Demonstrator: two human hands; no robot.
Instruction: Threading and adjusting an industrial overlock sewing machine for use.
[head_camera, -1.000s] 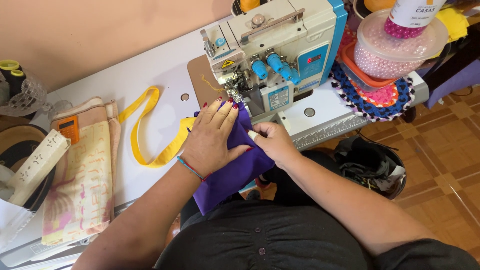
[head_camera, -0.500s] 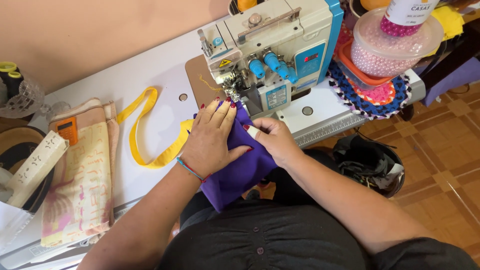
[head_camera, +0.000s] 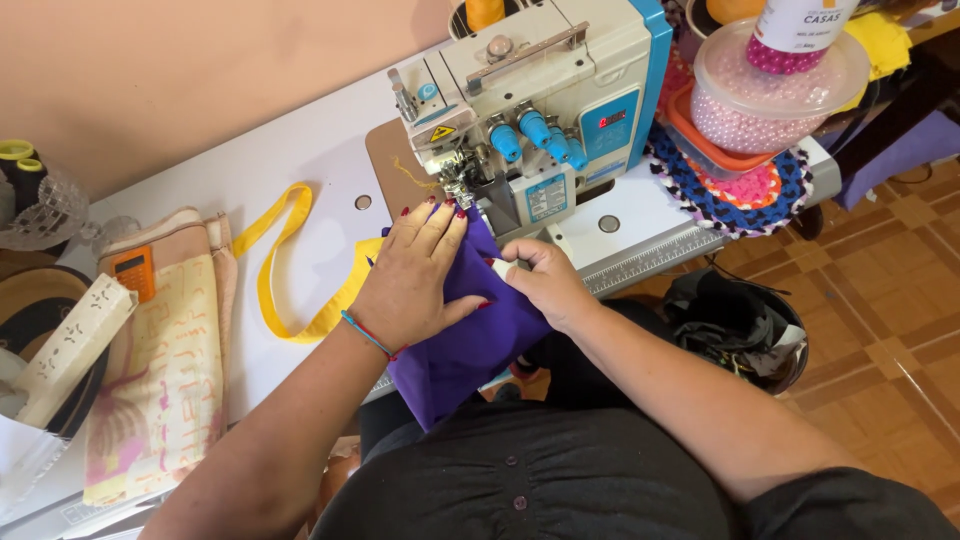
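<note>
Far to the left of the hands, at the desk (head_camera: 250, 170) edge, a glass dish (head_camera: 40, 210) stands with thread spools (head_camera: 18, 165) behind it, and below that a pale perforated strip (head_camera: 65, 345) lies tilted. Closer in, a folded peach and yellow cloth (head_camera: 160, 360) lies flat with an orange calculator (head_camera: 132, 270) on its upper corner. Just left of the left hand, a yellow fabric strap (head_camera: 275, 265) loops across the white top, its end running under the wrist.

The left hand (head_camera: 415, 275) lies open and flat, fingers spread a little, pressing the purple fabric (head_camera: 465, 345) onto the desk; its fingertips reach up close to the presser foot (head_camera: 458, 190) of the white and blue overlock machine (head_camera: 540, 110) just above. The fabric hangs over the near edge into the lap. The right hand (head_camera: 545, 285), touching the cloth just beside the left, pinches a fold of it between thumb and curled fingers.

To the right of the hands, a crocheted mat (head_camera: 740, 195) carries a lidded tub of pink beads (head_camera: 770, 95). Lower right, on the tiled floor, sits a dark bin of scraps (head_camera: 740, 325).
</note>
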